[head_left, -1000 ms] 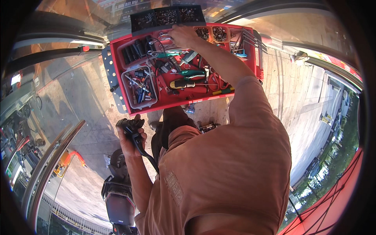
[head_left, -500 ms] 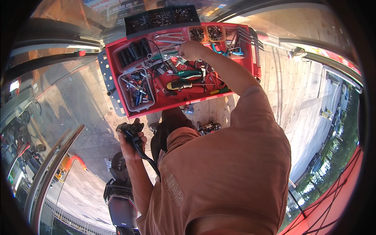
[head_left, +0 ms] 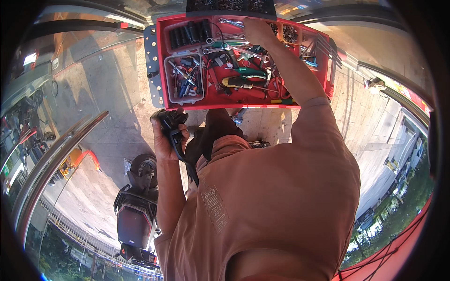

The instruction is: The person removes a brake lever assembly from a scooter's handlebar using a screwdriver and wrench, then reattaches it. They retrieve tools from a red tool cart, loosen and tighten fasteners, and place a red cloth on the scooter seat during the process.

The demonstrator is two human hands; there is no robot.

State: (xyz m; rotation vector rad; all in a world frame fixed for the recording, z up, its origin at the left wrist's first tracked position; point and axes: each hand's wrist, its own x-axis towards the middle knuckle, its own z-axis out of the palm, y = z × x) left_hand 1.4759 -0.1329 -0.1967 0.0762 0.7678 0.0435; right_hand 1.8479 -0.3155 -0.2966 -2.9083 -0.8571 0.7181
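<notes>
My left hand (head_left: 164, 145) is closed around a black handlebar control assembly (head_left: 173, 126) with a lever. My right hand (head_left: 257, 33) reaches into the red tool tray (head_left: 286, 107), its fingers curled at the top compartment beside silver wrenches (head_left: 232, 22); what they hold, if anything, is hidden. Below lie pliers with green handles (head_left: 250, 71), a yellow-and-black screwdriver (head_left: 236, 82) and other tools. A clear bin (head_left: 170, 96) of small tools is at the tray's left, black sockets (head_left: 190, 33) above it. Orange bins of small fasteners (head_left: 289, 33) sit at the top right.
A black fastener tray (head_left: 202, 9) is behind the red one. A scooter (head_left: 133, 218) stands at lower left, steel rails (head_left: 56, 154) left of it. An orange hose (head_left: 86, 157), glass panels (head_left: 93, 23) and some small hardware (head_left: 258, 144) on the paving surround me.
The tray now appears higher and further right in view. My right hand has shifted from the wrenches toward their right end, higher in the picture. My left hand still holds the black assembly.
</notes>
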